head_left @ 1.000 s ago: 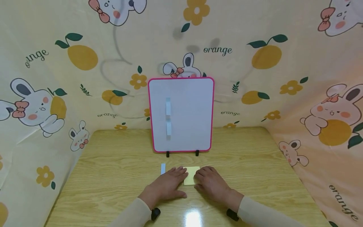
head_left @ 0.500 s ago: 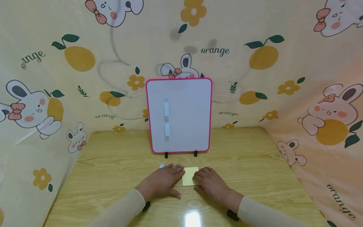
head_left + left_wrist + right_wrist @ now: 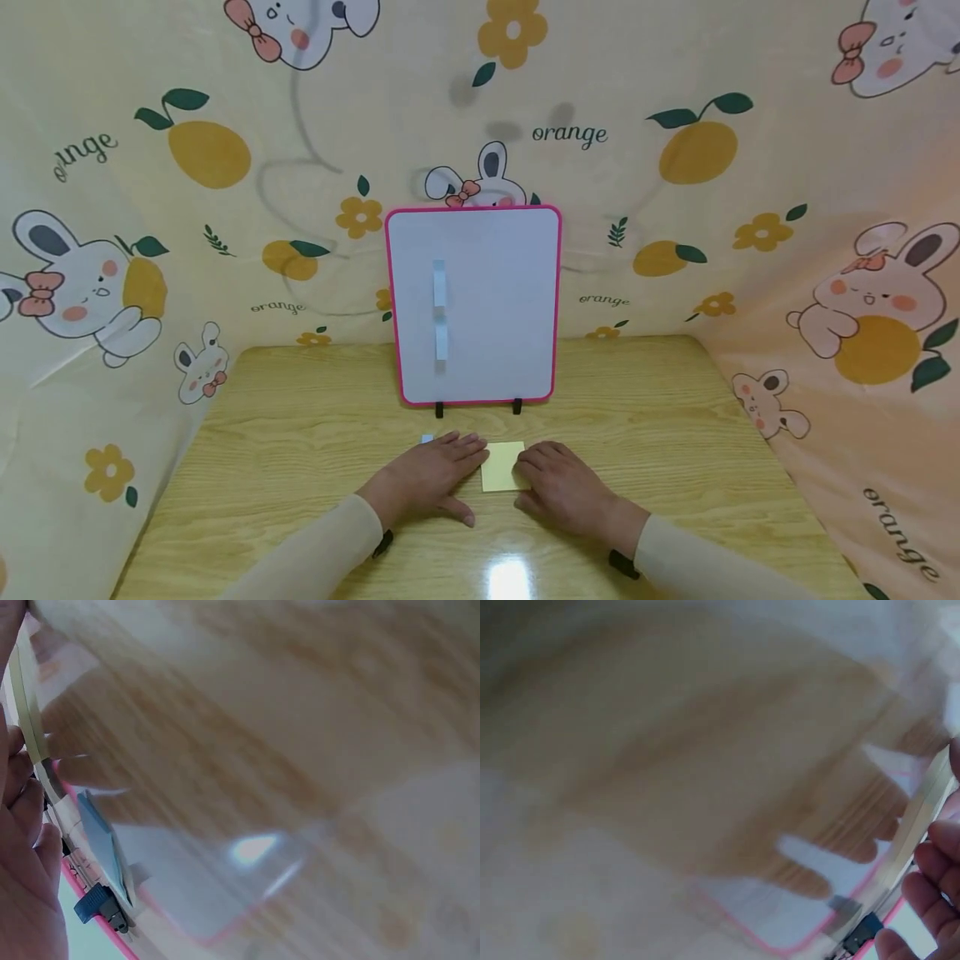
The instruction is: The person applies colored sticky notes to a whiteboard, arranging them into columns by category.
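A yellow sticky note pad (image 3: 500,467) lies flat on the table between the two hands in the head view. My left hand (image 3: 429,471) rests palm down at its left side, fingers straight and fingertips on the left edge, thumb spread. On the right, the curled fingers of my right hand (image 3: 564,483) hold the pad's right edge, and the fingertips hide part of it. A pale blue paper strip (image 3: 427,438) pokes out behind the left hand, mostly hidden. In the wrist views, the left hand (image 3: 30,855) and right hand (image 3: 937,892) appear at the outer sides.
A pink-rimmed whiteboard (image 3: 495,304) stands upright on black feet (image 3: 439,409) behind the hands. Two pale blue strips, an upper strip (image 3: 439,283) and a lower strip (image 3: 441,342), hang on its left part. Patterned cloth (image 3: 600,50) surrounds the wood-grain table (image 3: 675,417).
My left hand has shifted slightly left, covering more of the loose blue strip. My right hand stays at the pad's right edge and has moved a touch to the right lately.
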Available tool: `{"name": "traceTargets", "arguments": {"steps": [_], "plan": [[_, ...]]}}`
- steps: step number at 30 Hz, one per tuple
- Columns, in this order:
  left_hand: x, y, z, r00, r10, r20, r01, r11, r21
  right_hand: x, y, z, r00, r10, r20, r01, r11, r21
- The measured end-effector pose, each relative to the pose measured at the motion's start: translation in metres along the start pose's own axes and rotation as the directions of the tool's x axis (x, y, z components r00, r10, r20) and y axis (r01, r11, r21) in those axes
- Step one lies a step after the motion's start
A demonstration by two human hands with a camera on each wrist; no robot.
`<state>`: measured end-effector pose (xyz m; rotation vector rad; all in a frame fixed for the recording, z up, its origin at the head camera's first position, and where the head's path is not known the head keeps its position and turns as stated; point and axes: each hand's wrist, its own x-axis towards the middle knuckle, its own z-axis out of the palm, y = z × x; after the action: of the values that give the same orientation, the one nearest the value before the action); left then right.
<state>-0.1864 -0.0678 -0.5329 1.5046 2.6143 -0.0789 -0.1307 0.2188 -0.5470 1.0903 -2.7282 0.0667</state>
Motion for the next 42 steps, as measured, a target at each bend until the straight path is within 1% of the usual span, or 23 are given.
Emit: {"name": "traceTargets", "arguments": {"steps": [5, 11, 17, 21, 24, 29, 34, 42], "plan": [[0.001, 0.000, 0.001, 1.000, -0.008, 0.007, 0.008, 1.000, -0.017, -0.002, 0.005, 0.000, 1.000, 0.006, 0.028, -0.006, 1.000, 0.007], [0.001, 0.000, 0.001, 1.000, -0.009, 0.006, 0.009, 1.000, -0.018, 0.001, 0.004, -0.001, 0.999, 0.043, 0.015, -0.043, 0.998, 0.043], [0.000, 0.001, 0.000, 1.000, 0.000, 0.001, 0.001, 0.999, -0.040, 0.007, 0.004, 0.000, 0.998, 0.070, -0.003, -0.070, 0.997, 0.026], [-0.001, 0.002, 0.000, 1.000, -0.002, 0.001, 0.002, 0.999, -0.046, 0.009, 0.004, 0.000, 0.997, 0.069, -0.025, -0.069, 0.998, 0.008], [-0.001, 0.002, 0.000, 1.000, -0.016, 0.012, 0.017, 0.998, -0.059, 0.009, 0.004, 0.000, 0.997, 0.068, -0.033, -0.068, 0.998, 0.007], [-0.001, 0.003, 0.000, 0.999, -0.025, 0.022, 0.027, 0.996, -0.080, 0.009, 0.003, -0.001, 0.997, 0.079, -0.015, -0.079, 0.997, 0.017], [0.000, 0.002, 0.000, 0.999, -0.025, 0.028, 0.028, 0.997, -0.075, 0.009, 0.003, -0.002, 0.996, 0.091, 0.005, -0.091, 0.996, 0.019], [0.000, 0.001, 0.001, 0.999, -0.016, 0.027, 0.018, 0.997, -0.073, 0.010, 0.005, -0.005, 0.996, 0.085, 0.005, -0.085, 0.996, 0.040]]}}
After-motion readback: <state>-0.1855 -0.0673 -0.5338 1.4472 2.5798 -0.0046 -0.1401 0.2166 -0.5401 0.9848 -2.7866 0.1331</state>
